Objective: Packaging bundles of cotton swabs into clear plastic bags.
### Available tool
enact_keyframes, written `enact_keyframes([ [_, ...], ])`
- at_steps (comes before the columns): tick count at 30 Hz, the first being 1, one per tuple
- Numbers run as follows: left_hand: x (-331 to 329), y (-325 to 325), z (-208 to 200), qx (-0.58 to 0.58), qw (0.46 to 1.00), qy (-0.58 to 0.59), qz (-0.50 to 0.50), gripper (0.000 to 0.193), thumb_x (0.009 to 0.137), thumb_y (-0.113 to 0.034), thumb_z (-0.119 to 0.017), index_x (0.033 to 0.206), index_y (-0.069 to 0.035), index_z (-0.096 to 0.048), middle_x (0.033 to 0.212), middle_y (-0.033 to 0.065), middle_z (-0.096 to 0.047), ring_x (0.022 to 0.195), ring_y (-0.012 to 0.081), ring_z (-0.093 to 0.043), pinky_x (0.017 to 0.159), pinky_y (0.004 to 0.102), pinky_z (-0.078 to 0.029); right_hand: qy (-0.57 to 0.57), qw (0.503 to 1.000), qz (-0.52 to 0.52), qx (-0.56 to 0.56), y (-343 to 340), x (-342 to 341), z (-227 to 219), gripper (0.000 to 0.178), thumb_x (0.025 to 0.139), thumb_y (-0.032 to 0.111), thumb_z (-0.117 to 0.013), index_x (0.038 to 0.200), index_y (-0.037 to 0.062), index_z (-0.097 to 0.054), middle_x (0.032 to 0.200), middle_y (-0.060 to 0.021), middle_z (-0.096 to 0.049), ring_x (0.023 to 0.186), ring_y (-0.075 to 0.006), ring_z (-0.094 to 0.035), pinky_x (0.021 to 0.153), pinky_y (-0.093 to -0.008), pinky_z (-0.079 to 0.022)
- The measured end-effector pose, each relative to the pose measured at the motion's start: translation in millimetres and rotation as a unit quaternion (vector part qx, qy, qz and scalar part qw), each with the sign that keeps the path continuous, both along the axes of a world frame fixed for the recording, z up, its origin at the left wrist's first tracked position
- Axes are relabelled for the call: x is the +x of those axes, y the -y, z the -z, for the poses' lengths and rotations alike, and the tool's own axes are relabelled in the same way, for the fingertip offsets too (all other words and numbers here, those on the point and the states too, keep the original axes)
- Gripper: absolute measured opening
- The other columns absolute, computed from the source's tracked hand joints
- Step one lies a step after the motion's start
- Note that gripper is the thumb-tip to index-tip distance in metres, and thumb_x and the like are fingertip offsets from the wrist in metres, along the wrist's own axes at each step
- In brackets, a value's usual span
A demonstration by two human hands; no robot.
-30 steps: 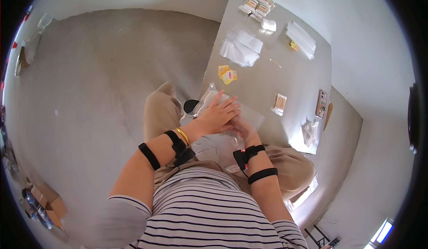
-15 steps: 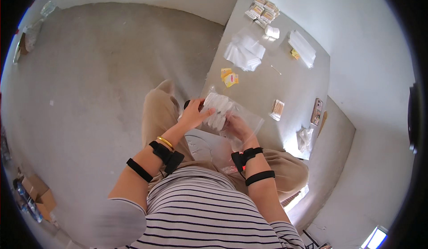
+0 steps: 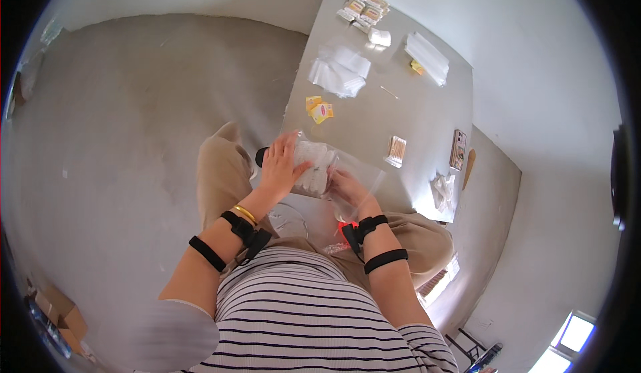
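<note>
At the near edge of the table, a clear plastic bag (image 3: 361, 175) lies around a thick white ribbed bundle (image 3: 311, 163) whose exact kind I cannot make out. My left hand (image 3: 279, 164) wraps over the bundle's left end, its fingers pressed against the plastic. At the bundle's right side, my right hand (image 3: 348, 187) grips the bag with bent fingers. Some of those fingers show only through the film, and I cannot tell whether they are inside the bag.
On the grey table (image 3: 360, 119) are yellow packets (image 3: 319, 110), clear bags (image 3: 340, 71), a cotton swab pack (image 3: 395, 151), a single swab (image 3: 389, 92), a white roll (image 3: 379, 37) and stacked packs (image 3: 364, 6). A phone (image 3: 458, 149) lies by the right edge. A cardboard box (image 3: 63, 311) stands on the floor.
My left hand has slid further over the bundle, with its fingers now across the top. The whole table has shifted left in view, as the head has turned.
</note>
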State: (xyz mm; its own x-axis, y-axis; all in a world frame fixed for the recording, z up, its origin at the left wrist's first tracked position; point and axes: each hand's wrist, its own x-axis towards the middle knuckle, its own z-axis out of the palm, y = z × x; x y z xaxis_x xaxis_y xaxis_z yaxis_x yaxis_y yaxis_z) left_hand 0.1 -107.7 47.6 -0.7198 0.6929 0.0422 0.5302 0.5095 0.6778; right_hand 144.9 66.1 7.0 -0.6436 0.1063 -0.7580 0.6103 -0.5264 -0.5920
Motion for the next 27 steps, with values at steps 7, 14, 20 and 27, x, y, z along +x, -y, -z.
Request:
enact_keyframes([
  [7, 7.9, -17.7, 7.1, 0.041, 0.885, -0.225, 0.406, 0.064, 0.087, -0.037, -0.059, 0.141, -0.008, -0.038, 0.146, 0.0093, -0.038, 0.139, 0.0273, -0.030, 0.116, 0.0476, -0.019, -0.142, 0.988, -0.036, -0.040, 9.8, 0.9, 19.3, 0.042, 0.098, 0.028, -0.052, 0.136, 0.0120, -0.044, 0.123, -0.0063, -0.058, 0.101, -0.0180, -0.061, 0.080, -0.0336, -0.054],
  [14, 19.9, -30.4, -2.9, -0.001, 0.902, -0.195, 0.385, 0.061, 0.084, -0.034, -0.057, 0.136, -0.006, -0.043, 0.138, 0.0077, -0.048, 0.137, 0.0224, -0.035, 0.117, 0.0506, -0.014, -0.072, 0.992, -0.040, -0.092, -0.9, 7.8, 23.6, 0.049, 0.100, 0.020, -0.049, 0.145, 0.0130, -0.032, 0.137, -0.0095, -0.048, 0.116, -0.0210, -0.056, 0.096, -0.0371, -0.048],
  [20, 11.3, -31.5, -6.0, -0.043, 0.883, -0.250, 0.394, 0.064, 0.081, -0.030, -0.056, 0.137, -0.002, -0.042, 0.137, 0.0083, -0.048, 0.136, 0.0208, -0.036, 0.116, 0.0485, -0.017, 0.011, 0.984, -0.176, 0.038, -68.1, 30.2, -40.4, 0.037, 0.095, 0.029, -0.059, 0.123, 0.0044, -0.059, 0.117, -0.0098, -0.063, 0.105, -0.0178, -0.061, 0.091, -0.0322, -0.050],
  [27, 7.7, -30.2, -6.5, -0.054, 0.883, -0.234, 0.404, 0.063, 0.082, -0.029, -0.053, 0.136, -0.001, -0.044, 0.138, 0.0091, -0.049, 0.136, 0.0212, -0.037, 0.116, 0.0503, -0.016, -0.022, 0.819, -0.050, 0.571, -228.9, -70.8, -102.2, 0.026, 0.087, 0.024, -0.060, 0.078, 0.0007, -0.066, 0.065, -0.0071, -0.063, 0.061, -0.0147, -0.057, 0.058, -0.0319, -0.045],
])
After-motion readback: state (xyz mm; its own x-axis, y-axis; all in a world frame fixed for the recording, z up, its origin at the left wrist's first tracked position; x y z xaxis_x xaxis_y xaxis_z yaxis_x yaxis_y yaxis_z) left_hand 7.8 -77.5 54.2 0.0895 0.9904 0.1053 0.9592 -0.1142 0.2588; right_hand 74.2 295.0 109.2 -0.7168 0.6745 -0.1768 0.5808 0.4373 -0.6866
